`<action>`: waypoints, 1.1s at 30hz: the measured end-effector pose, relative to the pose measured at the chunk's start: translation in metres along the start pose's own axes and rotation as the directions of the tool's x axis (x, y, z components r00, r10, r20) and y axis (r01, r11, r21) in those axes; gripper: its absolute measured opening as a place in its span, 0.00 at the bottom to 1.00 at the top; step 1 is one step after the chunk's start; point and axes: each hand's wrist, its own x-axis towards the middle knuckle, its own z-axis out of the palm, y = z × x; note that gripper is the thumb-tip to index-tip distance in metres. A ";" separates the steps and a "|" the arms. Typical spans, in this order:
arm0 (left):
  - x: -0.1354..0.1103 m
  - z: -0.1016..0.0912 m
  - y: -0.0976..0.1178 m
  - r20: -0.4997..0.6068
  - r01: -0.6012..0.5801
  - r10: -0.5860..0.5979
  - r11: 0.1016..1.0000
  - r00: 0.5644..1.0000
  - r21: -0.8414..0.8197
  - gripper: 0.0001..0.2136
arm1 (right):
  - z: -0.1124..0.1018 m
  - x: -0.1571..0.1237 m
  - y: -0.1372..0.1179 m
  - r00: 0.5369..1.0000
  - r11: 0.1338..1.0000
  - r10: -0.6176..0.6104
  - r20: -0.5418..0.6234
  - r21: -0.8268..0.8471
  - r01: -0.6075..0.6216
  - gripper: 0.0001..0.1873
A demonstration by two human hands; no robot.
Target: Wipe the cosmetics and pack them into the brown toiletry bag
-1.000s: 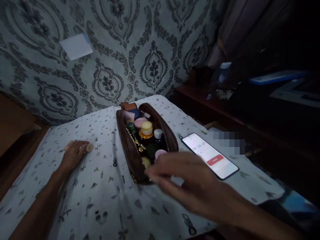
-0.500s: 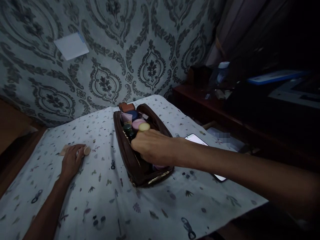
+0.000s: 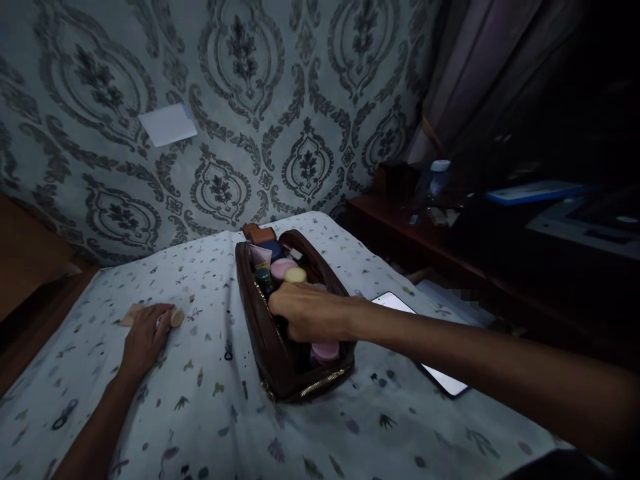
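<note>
A brown zippered bag (image 3: 257, 343) lies unzipped on the patterned cloth. My right hand (image 3: 313, 313) reaches into it, fingers curled down; the fingertips and anything in them are hidden. Beside that hand are a yellow round lid (image 3: 295, 275), a pink round lid (image 3: 283, 268) and a dark green cap (image 3: 263, 277). A pale pink tube (image 3: 260, 255) and a blue item (image 3: 271, 249) sit farther back, while a pink jar (image 3: 325, 351) shows at the near end. To the left, my left hand (image 3: 145, 337) is closed over a beige capped tube (image 3: 176, 318) lying on the cloth.
A lit phone (image 3: 447, 381) lies right of the bag, partly beneath my right forearm. Behind the bag is an orange-brown item (image 3: 259, 233). A dark red table (image 3: 373, 210) with a plastic bottle (image 3: 439, 177) stands at the right. Patterned wallpaper (image 3: 220, 190) rises behind.
The whole view has shifted, so everything appears lower. My right hand stays in the bag, and more of the pink jar shows beneath it. My left hand keeps its place on the tube.
</note>
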 end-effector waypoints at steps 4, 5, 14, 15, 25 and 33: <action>-0.001 0.000 -0.001 -0.005 0.010 -0.010 1.000 1.000 0.002 0.25 | -0.004 0.000 -0.003 0.999 0.999 0.035 0.039 0.002 -0.035 0.14; -0.001 0.000 -0.001 -0.006 0.007 -0.007 1.000 1.000 0.000 0.25 | -0.005 0.000 -0.004 0.998 0.999 0.044 0.050 0.002 -0.044 0.13; -0.002 -0.001 0.000 0.008 -0.006 0.005 1.000 1.000 0.014 0.26 | -0.011 -0.016 0.008 0.970 0.980 -0.065 -0.236 0.170 0.107 0.11; -0.002 -0.001 0.000 0.010 -0.007 0.007 1.000 1.000 0.015 0.26 | -0.012 -0.021 0.009 0.951 0.970 -0.038 -0.308 0.216 0.109 0.11; -0.003 -0.004 0.003 0.019 0.019 -0.018 0.999 1.000 -0.031 0.25 | 0.011 -0.072 0.008 0.745 0.761 0.335 -0.577 0.632 0.147 0.13; -0.010 -0.011 0.018 0.040 0.005 0.000 0.993 0.999 -0.115 0.24 | 0.038 -0.086 0.009 0.769 0.836 0.298 -0.566 0.543 0.075 0.12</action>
